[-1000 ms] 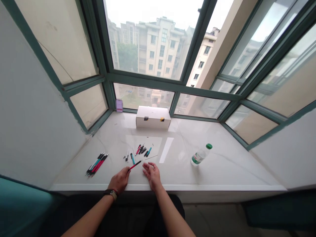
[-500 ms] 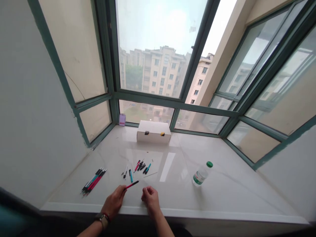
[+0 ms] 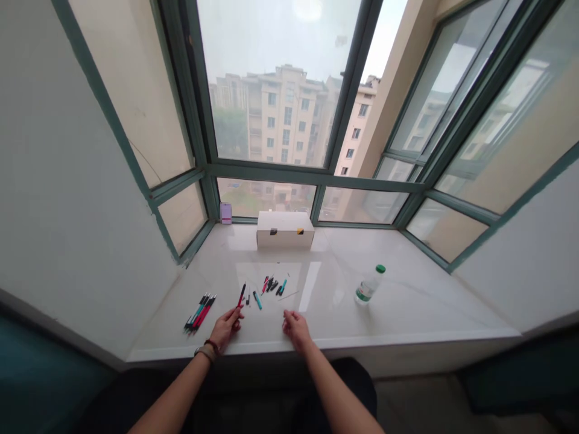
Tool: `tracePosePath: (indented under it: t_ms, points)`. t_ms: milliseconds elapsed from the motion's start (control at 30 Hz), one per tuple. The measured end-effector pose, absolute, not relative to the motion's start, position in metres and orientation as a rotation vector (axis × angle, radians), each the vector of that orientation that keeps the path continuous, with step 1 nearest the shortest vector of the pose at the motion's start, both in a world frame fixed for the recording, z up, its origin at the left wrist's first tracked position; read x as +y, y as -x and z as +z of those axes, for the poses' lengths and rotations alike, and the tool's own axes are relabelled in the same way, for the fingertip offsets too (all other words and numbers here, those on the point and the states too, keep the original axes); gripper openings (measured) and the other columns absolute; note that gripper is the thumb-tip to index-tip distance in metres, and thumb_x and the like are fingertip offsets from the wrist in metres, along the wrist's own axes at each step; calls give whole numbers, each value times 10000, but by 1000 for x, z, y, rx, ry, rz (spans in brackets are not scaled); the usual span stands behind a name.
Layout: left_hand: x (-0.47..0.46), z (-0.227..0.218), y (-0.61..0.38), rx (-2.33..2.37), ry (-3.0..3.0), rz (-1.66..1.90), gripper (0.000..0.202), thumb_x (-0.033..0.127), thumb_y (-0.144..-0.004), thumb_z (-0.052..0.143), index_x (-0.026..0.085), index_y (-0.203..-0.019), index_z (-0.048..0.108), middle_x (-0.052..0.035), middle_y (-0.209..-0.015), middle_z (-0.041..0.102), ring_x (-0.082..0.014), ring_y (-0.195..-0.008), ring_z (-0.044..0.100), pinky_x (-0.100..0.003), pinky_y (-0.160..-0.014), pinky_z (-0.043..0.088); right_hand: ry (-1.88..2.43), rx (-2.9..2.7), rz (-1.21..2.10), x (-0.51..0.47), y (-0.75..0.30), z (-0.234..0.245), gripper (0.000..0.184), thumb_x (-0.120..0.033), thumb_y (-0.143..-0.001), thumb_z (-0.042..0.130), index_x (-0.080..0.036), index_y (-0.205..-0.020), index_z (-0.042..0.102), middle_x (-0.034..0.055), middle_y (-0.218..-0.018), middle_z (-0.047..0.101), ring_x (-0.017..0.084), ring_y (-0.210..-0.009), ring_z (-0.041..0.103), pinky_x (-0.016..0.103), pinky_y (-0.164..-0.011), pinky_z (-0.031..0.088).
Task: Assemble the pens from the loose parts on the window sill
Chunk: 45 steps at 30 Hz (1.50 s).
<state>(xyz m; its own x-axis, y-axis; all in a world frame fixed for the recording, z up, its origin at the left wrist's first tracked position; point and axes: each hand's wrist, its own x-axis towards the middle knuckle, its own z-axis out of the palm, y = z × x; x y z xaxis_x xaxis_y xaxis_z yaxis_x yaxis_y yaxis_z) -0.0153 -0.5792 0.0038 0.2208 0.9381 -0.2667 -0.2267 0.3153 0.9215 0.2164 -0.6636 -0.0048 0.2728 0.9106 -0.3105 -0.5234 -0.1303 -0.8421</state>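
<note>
My left hand (image 3: 225,327) rests near the front of a white window sill (image 3: 407,307) and grips a red and black pen (image 3: 241,296) that points away from me. My right hand (image 3: 295,327) lies on the sill to the right, fingers loosely curled, with nothing clearly in it. Just beyond both hands lie scattered pen parts (image 3: 272,285) and a teal pen (image 3: 257,299). A bundle of several assembled pens (image 3: 199,312) lies to the left of my left hand.
A white cardboard box (image 3: 284,229) stands at the back by the window. A small purple container (image 3: 225,212) sits in the back left corner. A plastic water bottle with a green cap (image 3: 370,284) lies on the right.
The pen in my left hand has swung from pointing right to pointing away from me. My hands have drawn a little further apart. The camera has shifted.
</note>
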Motion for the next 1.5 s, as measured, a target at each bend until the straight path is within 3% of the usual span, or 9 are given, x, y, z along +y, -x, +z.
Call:
tracePosePath:
  t_ms: [133, 300, 533, 700, 867, 967, 1100, 1200, 1500]
  points:
    - [-588, 2, 27, 945, -677, 1029, 359, 361, -737, 727, 187, -1034, 625, -65, -975, 696, -80, -706, 620, -236, -698, 527, 1134, -442, 1365, -663, -216, -3, 450, -538, -583, 780, -166, -712, 562, -41, -510, 522, 80, -461, 450, 206, -471, 323]
    - [-591, -1, 33, 900, -656, 1015, 218, 323, -865, 586, 201, -1044, 555, -106, -1180, 657, -86, -755, 646, -267, -743, 543, 1152, -425, 1336, -663, -215, -2, 443, -521, -594, 782, -159, -732, 569, -34, -529, 543, 86, -491, 482, 213, -506, 369]
    - [-591, 0, 32, 880, -675, 936, 236, 252, -811, 660, 198, -1024, 574, -112, -1318, 567, -173, -987, 662, -347, -880, 524, 1131, -394, 1327, -666, -215, 3, 436, -530, -617, 770, -165, -736, 562, -32, -534, 541, 86, -487, 478, 209, -496, 371]
    - [-589, -4, 32, 919, -682, 939, 296, 265, -779, 692, 186, -1052, 608, -110, -1145, 654, -186, -974, 663, -336, -832, 538, 1131, -391, 1341, -665, -216, 2, 430, -520, -613, 779, -162, -742, 580, -29, -546, 550, 91, -497, 497, 210, -498, 388]
    - [-590, -8, 30, 966, -843, 920, 529, 424, -691, 740, 175, -1141, 617, 2, -756, 635, -82, -602, 604, -207, -544, 486, 1119, -373, 1348, -666, -216, 0, 434, -446, -586, 823, -149, -847, 644, 6, -633, 624, 119, -574, 581, 234, -556, 447]
    - [-594, -6, 26, 1031, -1100, 846, 547, 521, -709, 682, 143, -1103, 655, 31, -609, 585, -77, -480, 525, -202, -452, 420, 1084, -377, 1347, -667, -216, -2, 439, -400, -593, 833, -128, -899, 676, 56, -742, 676, 147, -681, 636, 260, -642, 488]
    - [-599, 0, 21, 1094, -1459, 761, 437, 521, -727, 651, 164, -967, 729, -63, -828, 724, -204, -828, 659, -291, -715, 519, 1035, -353, 1368, -668, -218, -4, 446, -376, -631, 818, -115, -968, 685, 76, -800, 692, 151, -700, 650, 288, -685, 508]
    - [-600, 3, 19, 1074, -1597, 691, 395, 506, -720, 657, 180, -924, 746, -73, -983, 734, -250, -1001, 638, -350, -915, 473, 1003, -363, 1372, -668, -219, -6, 465, -354, -632, 821, -118, -1004, 672, 84, -820, 702, 166, -736, 668, 324, -741, 518]
    - [-599, 7, 20, 1036, -1708, 579, 351, 486, -758, 630, 200, -921, 756, -53, -977, 739, -234, -981, 647, -318, -929, 447, 1056, -544, 1358, -667, -215, -12, 421, -395, -627, 802, -124, -934, 707, 77, -795, 710, 166, -743, 666, 347, -768, 537]
